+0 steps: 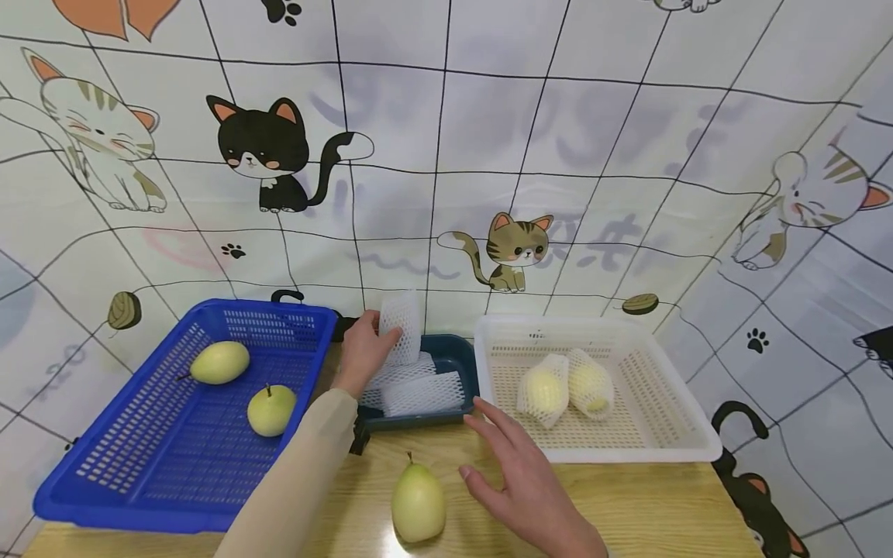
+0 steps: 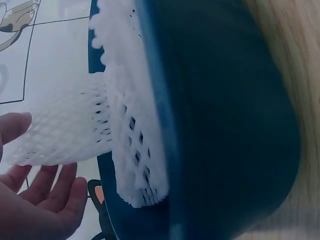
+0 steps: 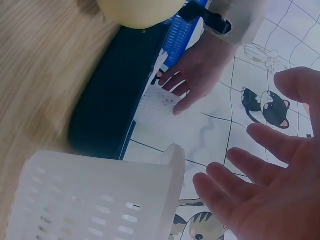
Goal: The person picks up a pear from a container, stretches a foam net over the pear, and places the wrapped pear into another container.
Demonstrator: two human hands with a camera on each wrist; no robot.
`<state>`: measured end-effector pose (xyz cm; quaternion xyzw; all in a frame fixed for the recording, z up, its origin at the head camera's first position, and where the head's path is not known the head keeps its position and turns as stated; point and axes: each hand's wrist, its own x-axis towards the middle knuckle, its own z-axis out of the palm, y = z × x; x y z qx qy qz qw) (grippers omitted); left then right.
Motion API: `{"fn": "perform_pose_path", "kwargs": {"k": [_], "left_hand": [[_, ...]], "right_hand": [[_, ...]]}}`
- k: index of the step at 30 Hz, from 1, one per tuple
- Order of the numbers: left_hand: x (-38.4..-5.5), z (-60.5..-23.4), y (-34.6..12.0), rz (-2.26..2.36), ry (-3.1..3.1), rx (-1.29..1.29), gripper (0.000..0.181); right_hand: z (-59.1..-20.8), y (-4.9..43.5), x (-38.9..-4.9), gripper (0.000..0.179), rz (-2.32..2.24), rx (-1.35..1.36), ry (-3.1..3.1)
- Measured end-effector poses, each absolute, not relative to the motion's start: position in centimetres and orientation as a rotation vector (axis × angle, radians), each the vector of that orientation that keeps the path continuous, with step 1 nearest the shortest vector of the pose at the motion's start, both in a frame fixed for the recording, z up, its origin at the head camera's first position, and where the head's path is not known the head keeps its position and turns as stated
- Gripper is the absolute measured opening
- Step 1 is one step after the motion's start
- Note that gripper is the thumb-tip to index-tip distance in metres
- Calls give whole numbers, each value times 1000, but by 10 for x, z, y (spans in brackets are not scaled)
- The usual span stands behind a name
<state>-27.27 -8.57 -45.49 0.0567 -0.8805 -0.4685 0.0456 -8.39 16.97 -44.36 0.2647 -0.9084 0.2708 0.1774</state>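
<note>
My left hand (image 1: 365, 350) pinches a white foam net sleeve (image 1: 401, 325) between thumb and fingers, lifted above the dark teal tray (image 1: 469, 372). More foam net sleeves (image 1: 424, 394) lie inside that tray; in the left wrist view one sleeve (image 2: 137, 145) rests along its rim. My right hand (image 1: 519, 484) hovers with spread fingers over the table, holding nothing. Just left of it a yellow-green pear (image 1: 418, 504) stands on the table, stem up. In the right wrist view, the right hand (image 3: 280, 175) has its fingers apart, near the white basket (image 3: 100, 195).
A blue basket (image 1: 188, 480) at the left holds two bare pears (image 1: 219, 363). The white basket (image 1: 656, 418) at the right contains two pears in foam nets (image 1: 544, 391). Behind everything hangs a cat-printed sheet (image 1: 418, 139). The wooden table (image 1: 628, 504) runs along the front.
</note>
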Motion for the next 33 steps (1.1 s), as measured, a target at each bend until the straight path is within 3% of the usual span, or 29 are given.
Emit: {"fn": "perform_pose_path", "kwargs": {"k": [7, 18, 23, 33], "left_hand": [[-255, -445, -87, -1475, -2509, 90, 30], [-205, -425, -77, -1431, -2141, -259, 15], [-188, -429, -77, -1312, -2080, -417, 18], [-164, -446, -82, -1053, -2021, -755, 40]], "right_hand": [[-444, 171, -86, 64, 754, 721, -2587], [-441, 167, -86, 74, 906, 678, -2647], [-437, 164, -85, 75, 1069, 651, -2647], [-432, 164, -87, 75, 1393, 601, -2578]]}}
